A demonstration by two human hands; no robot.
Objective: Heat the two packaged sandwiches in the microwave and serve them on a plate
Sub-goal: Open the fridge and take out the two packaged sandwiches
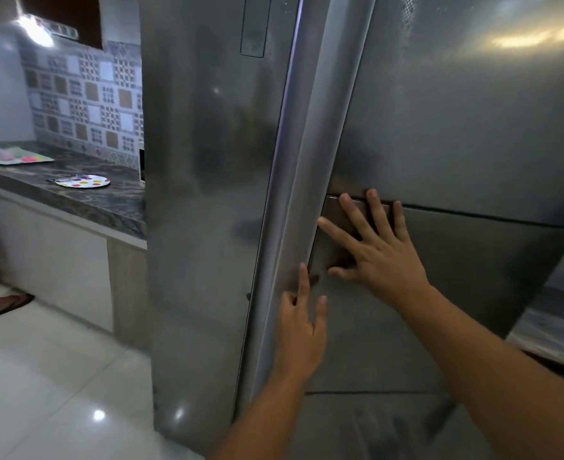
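Both hands [340, 287] rest flat on the fridge door [456, 144].

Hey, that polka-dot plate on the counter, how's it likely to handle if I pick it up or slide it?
The polka-dot plate looks thin and flat, so probably light, maybe paper or plastic, though it is too blurred to tell. Lying flat on the polished stone counter, it would likely slide easily and not tip. If thin, it may flex under two sandwiches.

Both arms reach forward, left hand [302, 330] and right hand [378, 250] with fingers [347, 210] straight, spread.
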